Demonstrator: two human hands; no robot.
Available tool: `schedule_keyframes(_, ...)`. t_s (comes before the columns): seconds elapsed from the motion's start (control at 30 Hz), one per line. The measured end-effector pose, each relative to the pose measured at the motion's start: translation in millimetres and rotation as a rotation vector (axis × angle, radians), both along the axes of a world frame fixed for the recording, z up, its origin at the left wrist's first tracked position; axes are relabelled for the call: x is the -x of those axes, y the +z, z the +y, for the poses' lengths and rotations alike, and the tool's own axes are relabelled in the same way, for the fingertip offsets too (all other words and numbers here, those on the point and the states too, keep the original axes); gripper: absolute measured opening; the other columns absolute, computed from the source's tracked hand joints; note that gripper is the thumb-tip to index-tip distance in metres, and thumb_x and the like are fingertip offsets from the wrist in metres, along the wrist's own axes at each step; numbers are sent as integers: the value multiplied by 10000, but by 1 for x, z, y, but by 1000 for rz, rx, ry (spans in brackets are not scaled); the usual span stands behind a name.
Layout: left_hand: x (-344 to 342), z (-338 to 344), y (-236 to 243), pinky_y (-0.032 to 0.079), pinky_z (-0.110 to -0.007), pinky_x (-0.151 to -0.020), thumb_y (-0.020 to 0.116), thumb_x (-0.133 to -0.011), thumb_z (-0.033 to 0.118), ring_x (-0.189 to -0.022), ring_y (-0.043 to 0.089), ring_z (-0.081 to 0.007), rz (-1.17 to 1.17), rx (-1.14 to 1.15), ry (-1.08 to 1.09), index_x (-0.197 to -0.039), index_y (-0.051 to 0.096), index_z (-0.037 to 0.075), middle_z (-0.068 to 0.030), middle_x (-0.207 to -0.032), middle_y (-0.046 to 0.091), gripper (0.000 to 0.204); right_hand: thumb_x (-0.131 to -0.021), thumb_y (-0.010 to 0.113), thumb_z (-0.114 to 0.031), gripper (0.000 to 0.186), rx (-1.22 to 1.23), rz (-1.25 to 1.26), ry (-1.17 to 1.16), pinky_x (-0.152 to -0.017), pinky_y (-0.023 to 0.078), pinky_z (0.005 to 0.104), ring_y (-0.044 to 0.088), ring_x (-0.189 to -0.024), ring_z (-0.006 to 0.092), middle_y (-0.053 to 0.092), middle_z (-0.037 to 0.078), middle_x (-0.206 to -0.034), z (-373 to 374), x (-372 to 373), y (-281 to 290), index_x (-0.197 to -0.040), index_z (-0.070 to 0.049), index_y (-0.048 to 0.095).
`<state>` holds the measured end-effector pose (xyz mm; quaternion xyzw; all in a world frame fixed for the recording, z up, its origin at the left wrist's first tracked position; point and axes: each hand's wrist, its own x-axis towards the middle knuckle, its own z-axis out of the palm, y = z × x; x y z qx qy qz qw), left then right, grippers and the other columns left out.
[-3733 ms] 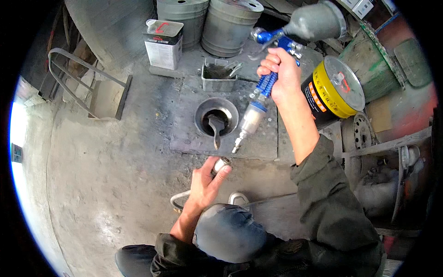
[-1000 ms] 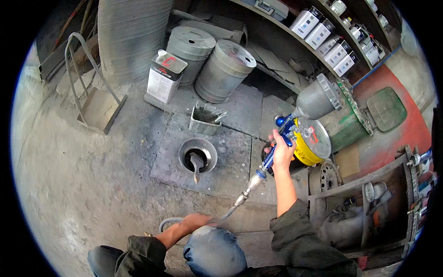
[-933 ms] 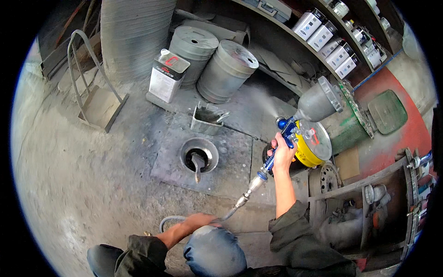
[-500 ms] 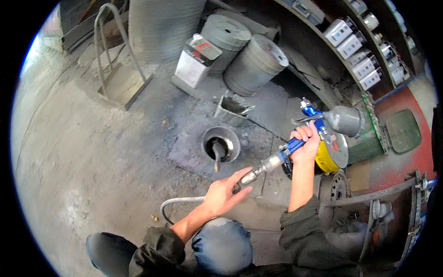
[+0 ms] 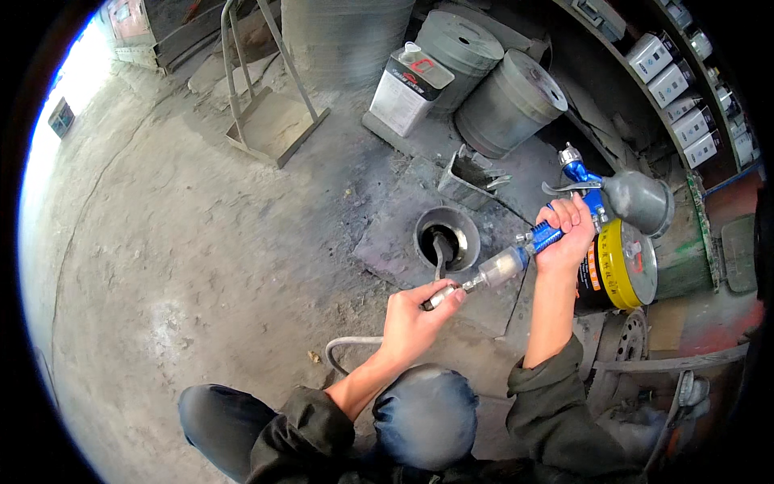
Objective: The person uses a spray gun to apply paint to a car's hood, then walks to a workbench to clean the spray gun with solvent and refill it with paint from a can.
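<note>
My right hand [image 5: 566, 235] is wrapped round the blue handle of a spray gun [image 5: 582, 174] with a grey paint cup [image 5: 642, 203] at its right side. Below the handle, a clear cylindrical inline filter [image 5: 501, 267] points toward my left hand [image 5: 413, 319]. That hand closes its thumb and fingers on the metal hose coupler [image 5: 443, 298] at the filter's lower end. A grey air hose [image 5: 348, 342] loops out behind my left wrist. Just beyond the coupler stands a metal bowl [image 5: 473, 244], with a dark-headed brush [image 5: 440, 256] leaning in it.
Beyond the bowl are a grimy square container [image 5: 462, 190], a rectangular can [image 5: 401, 105] and grey drums [image 5: 509, 105]. A yellow-and-black pail [image 5: 619, 270] stands beside my right hand. Shelves with cans [image 5: 669, 85] line the right. A metal-framed hand truck [image 5: 274, 129] rests far left.
The whole view has shifted, so things sit farther right. My left hand's fingers, spread around the coupler before, have closed on it. My right hand still holds the spray gun.
</note>
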<state>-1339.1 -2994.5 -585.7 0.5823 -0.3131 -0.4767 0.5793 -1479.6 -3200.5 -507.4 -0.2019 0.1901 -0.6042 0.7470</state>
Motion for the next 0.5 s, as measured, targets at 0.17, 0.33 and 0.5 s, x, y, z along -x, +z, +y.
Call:
schedule_keyframes(0.17, -19, -8, -33, 533, -306, -679, 745, -823, 364, -712, 680, -177, -504, 200, 1, -1020, 724, 42, -100, -862, 727, 379, -900, 564, -91, 306, -2, 222, 37, -480, 275, 242, 292, -471, 55, 305, -77, -560, -23, 19, -4, -674, -172, 375)
schedule_keyframes(0.33, -95, -6, -119, 540, -410, -677, 675, -871, 364, -780, 684, -319, -993, -83, 210, -1029, 689, 101, -135, -879, 708, 307, -852, 634, -74, 222, -81, 771, -115, -454, 291, 239, 329, -472, 51, 348, -72, -587, -34, 85, -32, -721, -135, 466)
schedule_keyframes(0.5, -213, 96, -260, 503, -456, -860, 650, -833, 139, -1022, 612, -400, -1055, -537, 460, -1279, 526, 51, -240, -1103, 631, 471, -792, 651, -48, 197, -214, 1268, 32, -379, 315, 276, 405, -404, 116, 450, -1, -549, -32, 176, -151, -678, -89, 496)
